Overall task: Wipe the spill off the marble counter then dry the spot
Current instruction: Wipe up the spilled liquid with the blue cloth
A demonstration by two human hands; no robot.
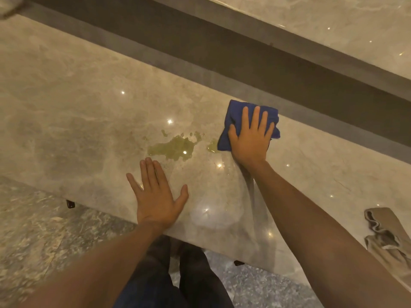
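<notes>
From the head camera, your right hand (250,142) presses the blue cloth (235,121) flat, fingers spread, just right of the yellow-green spill (174,147) on the marble counter (77,112). Your left hand (156,196) rests open, braced near the edge. Wiping looks barely begun: sweep left through the puddle. The beige towel (387,236) waits for drying.

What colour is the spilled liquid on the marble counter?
Yellowish-green, translucent spilled liquid, seen in the head view.
</notes>
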